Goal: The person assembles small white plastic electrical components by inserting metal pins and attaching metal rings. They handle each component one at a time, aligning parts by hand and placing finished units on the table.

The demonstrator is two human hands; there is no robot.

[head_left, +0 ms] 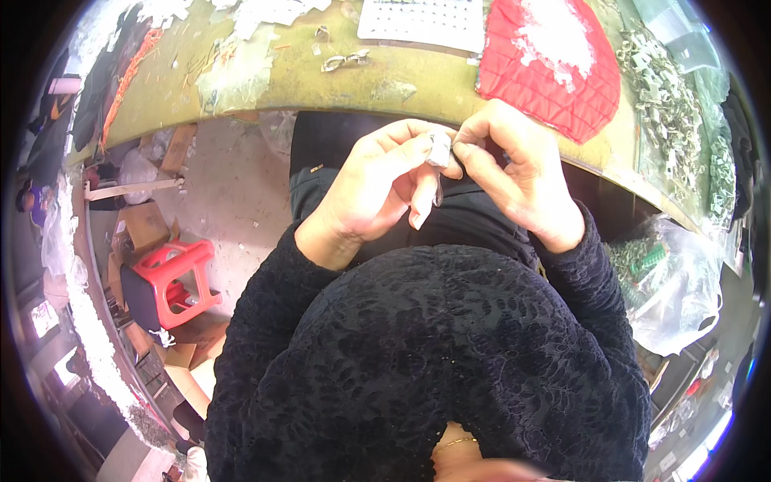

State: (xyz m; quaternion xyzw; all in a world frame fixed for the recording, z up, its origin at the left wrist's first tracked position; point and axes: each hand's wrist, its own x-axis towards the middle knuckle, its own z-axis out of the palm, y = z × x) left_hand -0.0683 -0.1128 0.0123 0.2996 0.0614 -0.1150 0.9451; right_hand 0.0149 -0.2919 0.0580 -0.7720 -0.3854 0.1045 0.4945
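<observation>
Between thumb and fingers, my left hand [385, 181] pinches a small pale grey, block-like piece [439, 150], too small to name more exactly. Close against its right side, my right hand [518, 165] has thumb and forefinger pressed together; whatever is between those fingertips is hidden. Both hands are held over my lap, just in front of the table edge. On the table beyond my right hand lies a red quilted cloth [554, 76] with a heap of small white bits [554, 36] on it.
A white sheet with rows of marks [422, 22] lies at the table's far side. Many small grey-white pieces [662, 104] cover the right end. A clear plastic bag [679, 293] hangs below there. At left on the floor stand a red stool [181, 281] and cardboard boxes [144, 229].
</observation>
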